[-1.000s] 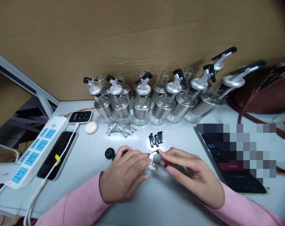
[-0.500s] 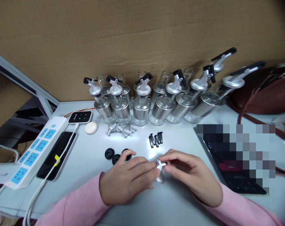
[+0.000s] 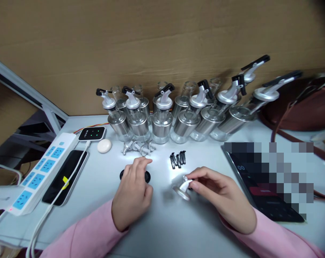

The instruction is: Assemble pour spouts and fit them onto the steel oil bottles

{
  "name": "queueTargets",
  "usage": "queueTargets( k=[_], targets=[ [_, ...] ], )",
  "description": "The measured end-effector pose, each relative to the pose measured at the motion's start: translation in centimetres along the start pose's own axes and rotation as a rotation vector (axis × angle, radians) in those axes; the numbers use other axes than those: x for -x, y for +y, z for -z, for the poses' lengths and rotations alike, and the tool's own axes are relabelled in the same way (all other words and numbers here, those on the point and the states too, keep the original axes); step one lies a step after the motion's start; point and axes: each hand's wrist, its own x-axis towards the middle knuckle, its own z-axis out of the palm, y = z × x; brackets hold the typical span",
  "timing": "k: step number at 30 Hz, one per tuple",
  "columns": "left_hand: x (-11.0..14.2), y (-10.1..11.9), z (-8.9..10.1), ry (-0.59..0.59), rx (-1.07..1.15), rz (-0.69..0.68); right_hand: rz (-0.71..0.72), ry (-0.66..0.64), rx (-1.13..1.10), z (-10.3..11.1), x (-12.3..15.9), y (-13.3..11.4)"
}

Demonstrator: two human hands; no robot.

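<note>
Brown cardboard [image 3: 71, 46] is seen behind the pale table [image 3: 173, 233], where glass-and-steel bottles [image 3: 161, 128], some topped with pourers, are lined up. Between the two hands, a silver pourer spout [image 3: 183, 191] is pinched by the thumb and fingers of the right hand [image 3: 223, 200]; it is tilted, its round base turned to the lower left. Black round caps [image 3: 147, 176] are partly covered by the left hand [image 3: 132, 195], whose fingers are bent; whether anything is gripped there cannot be told. Small black levers [image 3: 178, 161] are laid nearby.

Spouts [image 3: 127, 146] left of levers [image 3: 178, 162], bottles [image 3: 161, 126] behind
</note>
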Motion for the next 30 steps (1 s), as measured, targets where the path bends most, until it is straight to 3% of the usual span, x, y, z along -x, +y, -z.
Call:
queueTargets(
  k=[4, 8, 13, 18, 24, 30],
  targets=[
    [-0.04, 0.02, 0.15, 0.000, 0.047, -0.045, -0.012, 0.002, -0.063, -0.10, 0.03, -0.24],
    [-0.11, 0.17, 0.10, 0.109, 0.221, -0.125, 0.000, -0.015, -0.103, -0.06, -0.03, -0.26],
    [-0.23, 0.37, -0.11, 0.235, 0.419, -0.297, -0.138, -0.174, -0.304, -0.20, 0.04, -0.11],
    [-0.18, 0.25, -0.09, 0.200, 0.519, -0.366, -0.247, -0.348, -0.566, -0.59, 0.24, -0.14],
    [0.01, 0.19, -0.05, 0.135, 0.527, -0.434, -0.265, -0.424, -0.573, -0.60, 0.30, 0.02],
    [-0.36, 0.49, 0.53, 0.066, 0.271, -0.475, -0.139, -0.330, -0.402, -0.24, 0.46, -0.24]
  ],
)
